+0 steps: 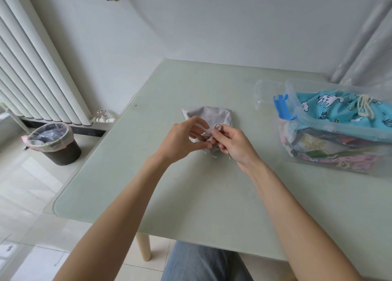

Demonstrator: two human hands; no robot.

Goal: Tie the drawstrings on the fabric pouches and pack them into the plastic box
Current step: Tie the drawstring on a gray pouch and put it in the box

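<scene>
Mid-frame on the pale green desk (118, 174), the small grey fabric pouch (209, 116) gets its pale drawstring (213, 132) pinched by both left hand (182, 142) and right hand (233, 145) fingers; clear plastic box (339, 132) of pouches sits right.

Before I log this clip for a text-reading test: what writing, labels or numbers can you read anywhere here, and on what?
"UNICOR": printed on the blue unicorn pouch lying on top in the plastic box, cut off by a fold; a smaller line above it is too blurred to read.
A second print at the pouch's right edge is cut off and unreadable.
Nothing else carries readable text.

Bare forearms without sleeves, blue-grey denim trousers (203, 261) on the lap
</scene>
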